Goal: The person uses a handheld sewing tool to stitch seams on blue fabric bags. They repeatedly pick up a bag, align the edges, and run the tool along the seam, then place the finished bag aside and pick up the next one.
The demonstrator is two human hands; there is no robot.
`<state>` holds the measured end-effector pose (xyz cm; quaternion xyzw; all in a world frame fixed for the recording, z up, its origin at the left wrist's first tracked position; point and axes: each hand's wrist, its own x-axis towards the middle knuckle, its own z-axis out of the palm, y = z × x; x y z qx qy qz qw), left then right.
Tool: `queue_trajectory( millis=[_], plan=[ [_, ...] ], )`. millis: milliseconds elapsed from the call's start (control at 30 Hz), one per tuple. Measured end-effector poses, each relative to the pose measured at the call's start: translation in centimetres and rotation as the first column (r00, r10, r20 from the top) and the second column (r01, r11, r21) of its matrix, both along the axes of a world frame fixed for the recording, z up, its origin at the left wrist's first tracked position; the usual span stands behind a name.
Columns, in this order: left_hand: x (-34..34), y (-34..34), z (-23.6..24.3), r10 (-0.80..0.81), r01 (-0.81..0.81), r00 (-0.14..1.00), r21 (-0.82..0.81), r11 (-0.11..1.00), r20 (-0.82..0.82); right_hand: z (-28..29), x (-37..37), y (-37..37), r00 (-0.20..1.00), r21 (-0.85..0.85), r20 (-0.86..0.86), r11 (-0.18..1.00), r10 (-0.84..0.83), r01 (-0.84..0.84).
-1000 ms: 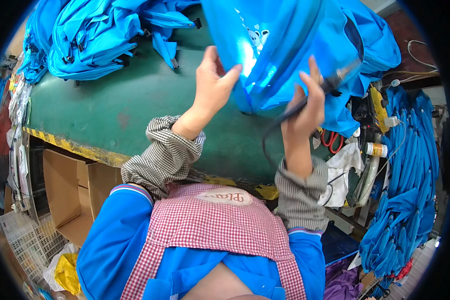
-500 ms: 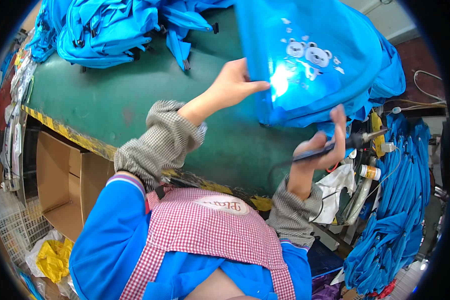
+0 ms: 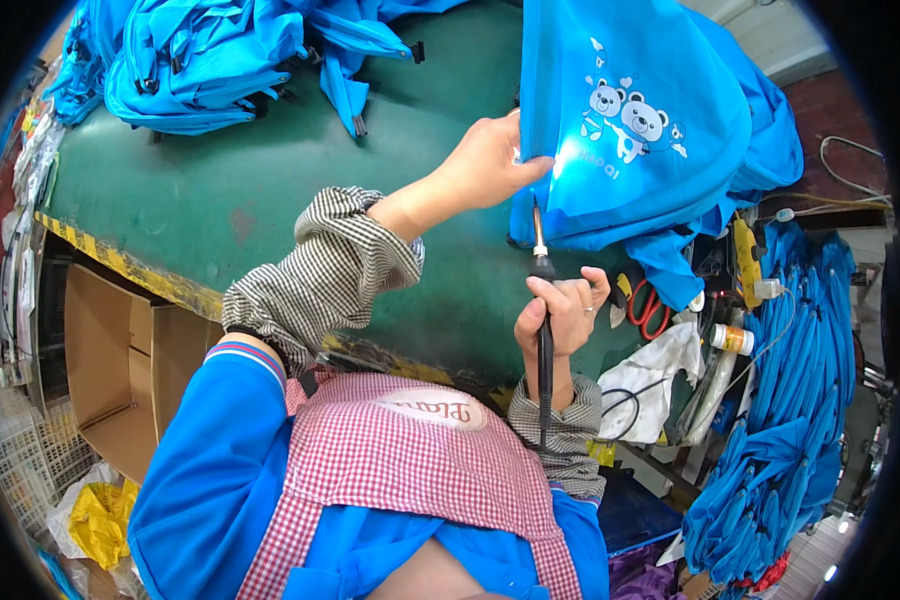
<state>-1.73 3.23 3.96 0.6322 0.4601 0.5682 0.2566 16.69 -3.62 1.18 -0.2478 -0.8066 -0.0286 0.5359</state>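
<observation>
A bright blue fabric canopy (image 3: 660,90), printed with white cartoon bears, stands over the right part of the green worktable (image 3: 200,200). My left hand (image 3: 485,170) pinches its near left edge between thumb and fingers. In my right hand (image 3: 568,312) is a soldering iron (image 3: 542,268) with a black handle and cord, held upright like a pen. Its metal tip points away from me and meets the canopy's lower left edge, just below my left thumb; whether it presses into the cloth I cannot tell.
More blue canopies with black end pieces (image 3: 205,60) are heaped at the far left. Folded blue ones (image 3: 770,430) hang at the right. Red-handled scissors (image 3: 649,312), a white cloth (image 3: 655,385) and a small bottle (image 3: 732,339) lie at the right. An open cardboard box (image 3: 110,350) sits below the table's striped edge.
My right hand has swung left and turned the soldering iron from pointing right to pointing at the canopy edge. The canopy has shifted slightly right, with my left hand still on it.
</observation>
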Motion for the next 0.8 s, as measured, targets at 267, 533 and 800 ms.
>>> queue_trajectory(
  millis=[267,533,800],
  plan=[
    [0.2,-0.3,0.2,-0.004,-0.013,0.996,-0.189,0.982,-0.085,0.6,-1.5,0.7,0.993,-0.03,0.083,0.996,-0.078,0.081],
    [6.8,0.4,-1.9,-0.107,0.086,0.945,-0.08,0.993,-0.309,5.7,5.4,-2.2,0.938,-0.014,-0.284,0.979,-0.197,0.202],
    [5.9,2.1,1.5,0.232,-0.234,0.971,-0.018,0.972,-0.06,5.2,11.6,-1.4,0.674,0.052,-0.625,0.841,-0.393,0.538]
  ],
)
